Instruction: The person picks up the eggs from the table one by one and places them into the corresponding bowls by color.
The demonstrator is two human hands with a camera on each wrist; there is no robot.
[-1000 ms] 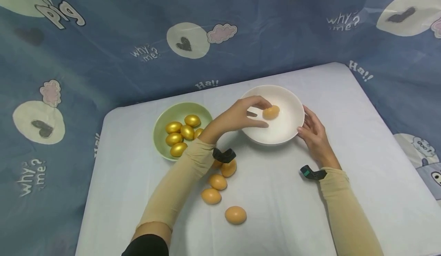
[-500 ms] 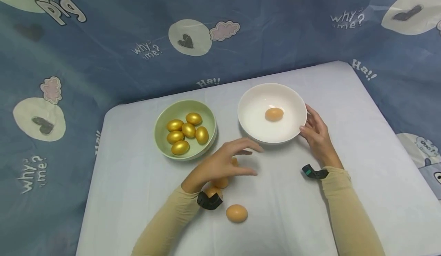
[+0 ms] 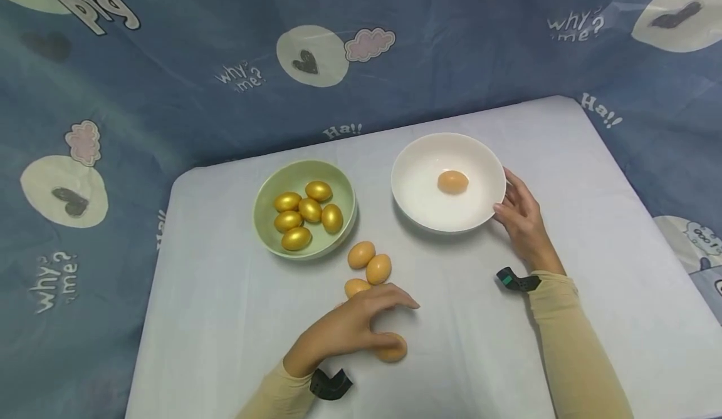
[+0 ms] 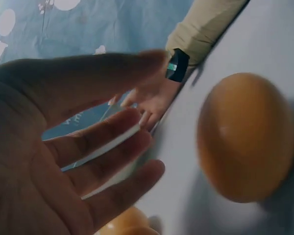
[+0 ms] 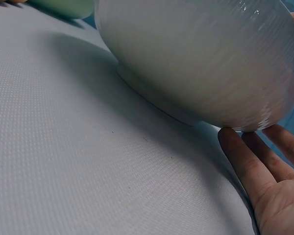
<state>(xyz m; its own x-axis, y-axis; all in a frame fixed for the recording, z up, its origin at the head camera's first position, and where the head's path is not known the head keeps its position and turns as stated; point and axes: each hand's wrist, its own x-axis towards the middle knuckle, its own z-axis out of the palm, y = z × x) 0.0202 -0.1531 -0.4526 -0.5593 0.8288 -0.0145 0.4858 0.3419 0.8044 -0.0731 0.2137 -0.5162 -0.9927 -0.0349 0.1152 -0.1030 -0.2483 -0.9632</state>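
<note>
My left hand [image 3: 352, 325] hovers low over the table with fingers spread and holds nothing. Its thumb overlaps a brown egg [image 3: 395, 353] in the head view; the left wrist view shows that egg [image 4: 247, 137] apart from the fingers. More brown eggs [image 3: 378, 269] lie just beyond the hand, one of them mostly hidden under it. At the right, my right hand [image 3: 524, 222] holds the side of a white bowl [image 3: 417, 206], thumb near the rim and fingers curved along the outer wall [image 5: 196, 73]. A single brown egg [image 3: 453, 182] lies inside this bowl.
To the left of the white bowl stands a green bowl [image 3: 262, 218] with several golden eggs [image 3: 310, 210] in it. A white cloth [image 3: 225, 319] covers the table, and a blue printed curtain [image 3: 225, 118] hangs along its back and sides.
My left hand has left the white bowl, letting go of the egg there, and moved down toward the nearest brown egg. The right hand stays at the bowl.
</note>
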